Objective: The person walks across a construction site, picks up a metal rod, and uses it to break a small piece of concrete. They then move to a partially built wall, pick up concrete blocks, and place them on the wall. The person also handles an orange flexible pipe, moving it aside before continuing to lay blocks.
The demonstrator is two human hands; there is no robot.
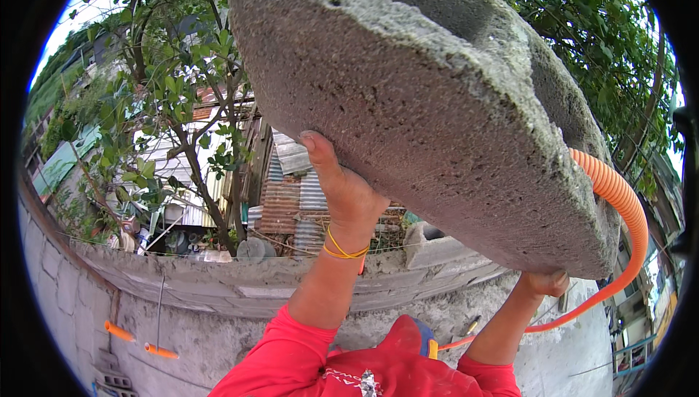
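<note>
A large grey concrete hollow block is raised in front of me, tilted, filling the upper middle and right. My left hand supports its lower left edge; the thumb points up along the near face, and the other fingers are hidden behind the block. At the lower right corner, my right hand grips the bottom edge with bent fingers, partly hidden. An orange corrugated hose emerges behind the block's right side and curves down toward my body. Yellow bands circle my left wrist.
A block wall runs across below the raised block, with another hollow block on top. Orange tube ends stick out at the lower left. Beyond stand a leafy tree and rusty corrugated roofing sheets. A thin string crosses near the wall top.
</note>
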